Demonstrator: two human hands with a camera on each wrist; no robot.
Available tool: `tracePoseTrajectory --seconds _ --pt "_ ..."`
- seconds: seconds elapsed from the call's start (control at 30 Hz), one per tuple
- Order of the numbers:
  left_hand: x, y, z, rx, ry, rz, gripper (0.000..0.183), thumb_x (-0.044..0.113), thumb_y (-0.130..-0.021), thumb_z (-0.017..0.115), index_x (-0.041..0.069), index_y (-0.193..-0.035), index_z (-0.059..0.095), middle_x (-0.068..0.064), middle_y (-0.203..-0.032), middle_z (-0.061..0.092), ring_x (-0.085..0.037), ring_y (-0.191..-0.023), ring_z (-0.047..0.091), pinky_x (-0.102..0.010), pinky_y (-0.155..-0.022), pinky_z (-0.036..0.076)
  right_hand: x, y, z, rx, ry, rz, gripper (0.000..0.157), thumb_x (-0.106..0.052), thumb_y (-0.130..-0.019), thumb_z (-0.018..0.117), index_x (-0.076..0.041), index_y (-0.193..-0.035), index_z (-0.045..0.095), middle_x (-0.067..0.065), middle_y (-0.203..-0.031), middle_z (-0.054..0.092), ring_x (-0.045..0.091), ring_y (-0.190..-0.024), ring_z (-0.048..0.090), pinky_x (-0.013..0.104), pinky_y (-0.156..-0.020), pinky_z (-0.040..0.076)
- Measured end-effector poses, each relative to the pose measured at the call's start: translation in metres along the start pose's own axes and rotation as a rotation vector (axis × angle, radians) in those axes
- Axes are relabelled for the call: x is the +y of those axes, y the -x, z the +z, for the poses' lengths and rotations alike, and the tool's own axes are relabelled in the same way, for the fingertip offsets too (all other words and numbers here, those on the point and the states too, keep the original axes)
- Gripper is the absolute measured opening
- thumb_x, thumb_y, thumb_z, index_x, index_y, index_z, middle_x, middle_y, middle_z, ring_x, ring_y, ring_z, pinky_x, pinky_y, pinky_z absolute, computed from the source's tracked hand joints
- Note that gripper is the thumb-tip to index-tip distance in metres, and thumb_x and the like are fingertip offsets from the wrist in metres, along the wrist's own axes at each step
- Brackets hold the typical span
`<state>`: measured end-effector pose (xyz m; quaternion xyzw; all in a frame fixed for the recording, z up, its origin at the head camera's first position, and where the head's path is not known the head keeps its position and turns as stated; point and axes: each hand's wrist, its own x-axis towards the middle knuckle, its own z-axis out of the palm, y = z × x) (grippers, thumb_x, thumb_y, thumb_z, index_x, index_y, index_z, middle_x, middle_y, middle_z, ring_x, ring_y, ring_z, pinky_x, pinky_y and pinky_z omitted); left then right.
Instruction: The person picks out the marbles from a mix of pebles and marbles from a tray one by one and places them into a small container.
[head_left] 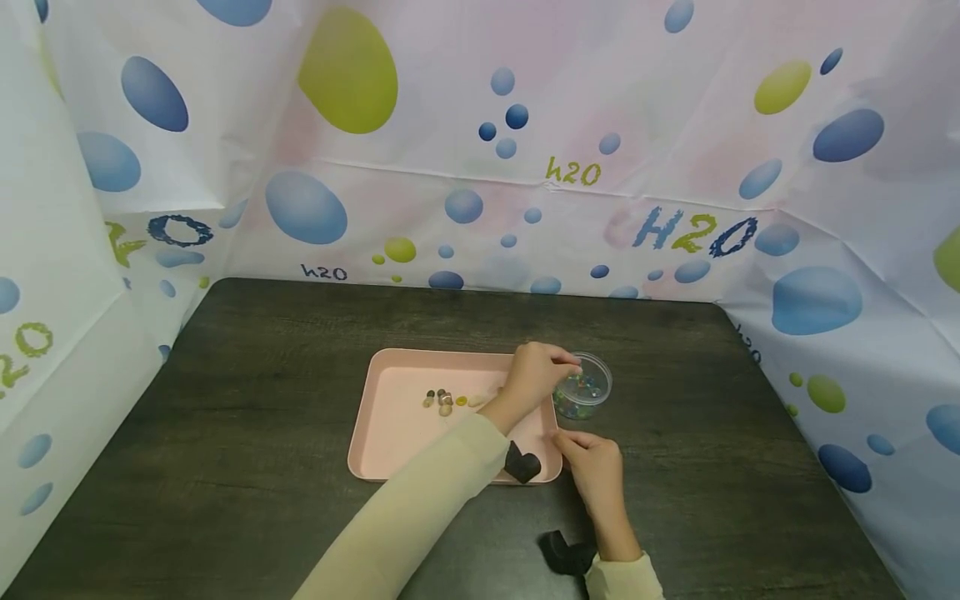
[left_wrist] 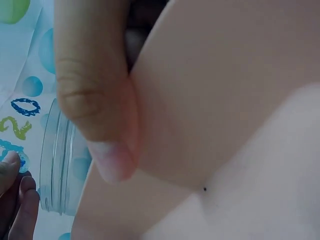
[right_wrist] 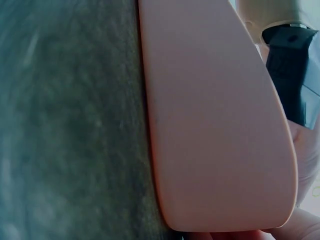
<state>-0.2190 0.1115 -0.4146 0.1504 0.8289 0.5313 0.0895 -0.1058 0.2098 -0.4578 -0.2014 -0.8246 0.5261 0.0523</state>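
My left hand (head_left: pixel 536 377) reaches across a pink tray (head_left: pixel 393 446) to the round clear tub (head_left: pixel 596 387) beyond its right edge. Thumb and fingertips pinch a small, see-through, bluish bead (left_wrist: pixel 22 161), held over the tub's rim. Many small colourful beads lie in the tub. My right hand (head_left: pixel 596 471) grips the tray's near right corner, its thumb (left_wrist: pixel 112 160) over the rim and fingers (right_wrist: pixel 225 235) at the outer wall. In the tray, left of my left hand, lie several small brown and dark beads (head_left: pixel 445 402) and a yellow one (head_left: pixel 461 401).
The tray and tub stand on a dark wood-grain table (head_left: pixel 247 400). A white sheet (head_left: pixel 435 125) with blue and green spots hangs behind and at both sides. A black strap mount (right_wrist: pixel 292 70) sits on my left wrist.
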Motion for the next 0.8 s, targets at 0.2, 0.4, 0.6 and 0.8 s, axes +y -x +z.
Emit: tracePoseTrajectory --seconds 0.2,0.4,0.6,0.8 --pt "0.004 0.000 0.003 0.008 -0.013 0.004 0.017 0.023 -0.091 0.073 0.013 -0.102 0.081 -0.007 -0.093 0.078 -0.007 -0.043 0.033 -0.017 -0.044 0.030 0.000 0.000 -0.001 0.002 0.015 -0.005 0.019 -0.014 -0.087 0.074 0.003 -0.093 0.079 0.017 -0.090 0.077 0.004 -0.066 0.063 0.018 -0.057 0.049" --pt "0.004 0.002 0.002 0.035 0.008 -0.002 0.017 0.025 -0.091 0.073 0.013 -0.100 0.081 -0.010 -0.086 0.076 -0.007 -0.043 0.029 -0.019 -0.042 0.025 0.000 0.001 -0.001 -0.001 0.022 0.005 0.021 -0.017 -0.087 0.075 0.002 -0.094 0.080 0.016 -0.090 0.077 0.005 -0.067 0.063 0.019 -0.057 0.050" --pt "-0.004 0.015 -0.014 0.120 0.145 -0.084 0.014 0.024 -0.091 0.074 0.013 -0.096 0.082 -0.009 -0.090 0.078 -0.012 -0.052 0.047 -0.020 -0.047 0.032 0.000 0.001 0.000 0.004 0.014 0.003 0.020 -0.017 -0.087 0.075 0.002 -0.094 0.080 0.017 -0.091 0.077 0.005 -0.068 0.064 0.019 -0.057 0.050" --pt "-0.014 0.038 -0.048 0.185 0.200 -0.168 0.020 0.028 -0.090 0.075 0.009 -0.097 0.081 -0.017 -0.093 0.076 -0.038 -0.072 0.067 -0.024 -0.051 0.046 0.000 -0.002 0.000 0.029 0.018 0.007 0.021 -0.017 -0.086 0.077 0.003 -0.093 0.079 0.019 -0.094 0.077 0.003 -0.068 0.061 0.018 -0.058 0.049"
